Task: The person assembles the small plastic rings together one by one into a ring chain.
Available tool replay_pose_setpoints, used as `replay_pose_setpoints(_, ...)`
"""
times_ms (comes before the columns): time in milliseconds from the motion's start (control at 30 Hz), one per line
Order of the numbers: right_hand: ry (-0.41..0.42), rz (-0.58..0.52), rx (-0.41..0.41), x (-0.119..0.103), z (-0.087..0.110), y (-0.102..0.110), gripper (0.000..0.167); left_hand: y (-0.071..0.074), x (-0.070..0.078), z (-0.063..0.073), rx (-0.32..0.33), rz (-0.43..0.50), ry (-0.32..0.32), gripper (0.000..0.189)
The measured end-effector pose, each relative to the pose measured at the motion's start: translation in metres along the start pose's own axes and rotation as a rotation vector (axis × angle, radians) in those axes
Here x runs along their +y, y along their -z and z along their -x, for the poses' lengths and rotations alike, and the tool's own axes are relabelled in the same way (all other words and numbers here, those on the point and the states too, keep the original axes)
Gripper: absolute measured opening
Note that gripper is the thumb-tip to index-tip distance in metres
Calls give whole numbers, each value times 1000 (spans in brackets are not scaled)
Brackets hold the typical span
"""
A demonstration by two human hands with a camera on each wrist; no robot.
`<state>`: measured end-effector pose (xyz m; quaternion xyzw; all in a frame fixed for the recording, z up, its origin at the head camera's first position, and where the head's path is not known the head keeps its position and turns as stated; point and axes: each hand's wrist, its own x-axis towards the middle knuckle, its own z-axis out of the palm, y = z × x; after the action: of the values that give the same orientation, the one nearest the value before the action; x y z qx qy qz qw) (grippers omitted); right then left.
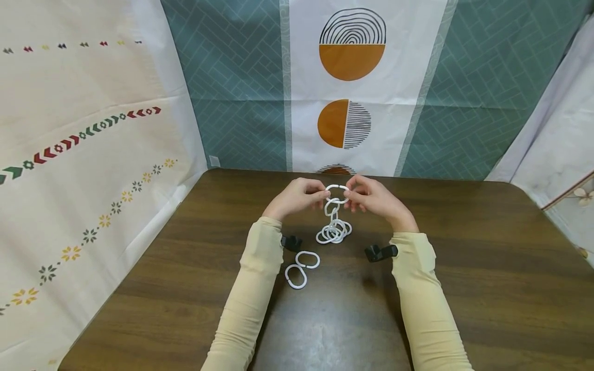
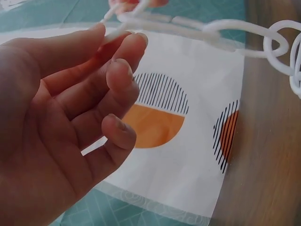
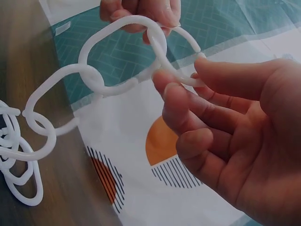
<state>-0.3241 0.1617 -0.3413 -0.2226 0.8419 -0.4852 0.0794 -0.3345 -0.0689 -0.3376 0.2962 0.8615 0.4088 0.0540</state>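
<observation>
A white oval plastic ring is held up above the table by both hands, one at each end. Thumb and fingertips of the left hand pinch its left end; those of the right hand pinch its right end. A small split shows at its top edge. From it hangs a chain of white rings, linked one through another. The chain's lower part lies heaped as a pile of rings on the tabletop. In the left wrist view, the held ring is partly cut off and blurred.
Two loose white rings lie on the brown wooden table, one ring touching or nearly touching the other. Black wrist cameras sit under both sleeves. A patterned cloth hangs behind the table's far edge.
</observation>
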Motion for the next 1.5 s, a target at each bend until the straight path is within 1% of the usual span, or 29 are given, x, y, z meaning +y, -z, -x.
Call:
replay_pose_setpoints(167, 19, 54, -35, 1, -1, -6, 12, 6, -8, 4, 25, 39, 30, 20)
replay_pose_setpoints(267, 43, 94, -98, 1, -1, -9, 11, 10, -14, 6, 37, 47, 55, 17)
replay_pose_setpoints(367, 91, 134, -212, 0, -2, -14, 11, 15, -19, 7, 38, 36, 69, 15)
replay_pose_setpoints(467, 142, 179, -345, -2, -6, -25, 14, 19, -22, 8, 26, 22, 87, 14)
replay_pose_setpoints(667, 220, 263, -631, -2, -20, -58, 32, 26, -24, 10, -4, 9, 91, 18)
replay_pose_setpoints(733, 243, 297, -702, -1, -23, -69, 39, 28, -24, 10, -2, 8, 90, 19)
replay_pose_setpoints(800, 255, 339, -739, 1, -25, -78, 47, 30, -25, 11, 3, 16, 93, 18)
replay_pose_setpoints(900, 270, 405, -764, 3, -25, -89, 57, 31, -26, 13, -2, 30, 96, 16)
replay_pose_setpoints(967, 271, 452, -769, 3, -25, -94, 60, 31, -27, 14, -12, 39, 94, 16)
replay_pose_setpoints(1067, 275, 532, -760, 2, -25, -97, 58, 31, -27, 13, -26, 42, 84, 16)
replay_pose_setpoints(1233, 214, 622, -730, 1, -25, -96, 55, 30, -26, 12, -32, 26, 74, 16)
replay_pose_setpoints(1333, 184, 631, -723, 2, -24, -96, 54, 28, -26, 12, -42, 15, 69, 16)
replay_pose_setpoints(1400, 194, 606, -728, 2, -24, -96, 55, 27, -27, 12, -50, 13, 66, 16)
replay_pose_setpoints(1500, 181, 550, -732, 2, -23, -96, 54, 26, -26, 12, -53, 20, 62, 17)
